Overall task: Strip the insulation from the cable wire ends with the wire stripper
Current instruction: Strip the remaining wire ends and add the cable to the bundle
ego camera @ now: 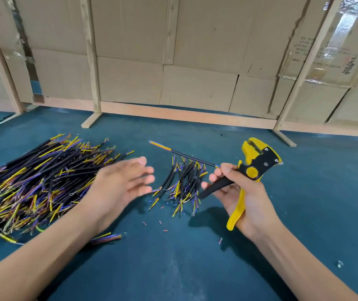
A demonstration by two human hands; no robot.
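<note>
My right hand (242, 192) grips the yellow and black wire stripper (254, 168) by its handles, jaws pointing up and away. Its thumb and forefinger also pinch one end of a black cable (186, 156) that sticks out to the left above the table, with coloured wires at its far end. My left hand (121, 183) hovers with straight fingers and holds nothing, between a big heap of black cables (32, 181) on the left and a smaller pile of cables (184, 183) in the middle.
The teal table (173, 257) carries small bits of cut insulation (165, 230) near the front of the small pile. A short cable piece (106, 237) lies under my left forearm. A cardboard wall on wooden frames (184, 61) closes off the far edge.
</note>
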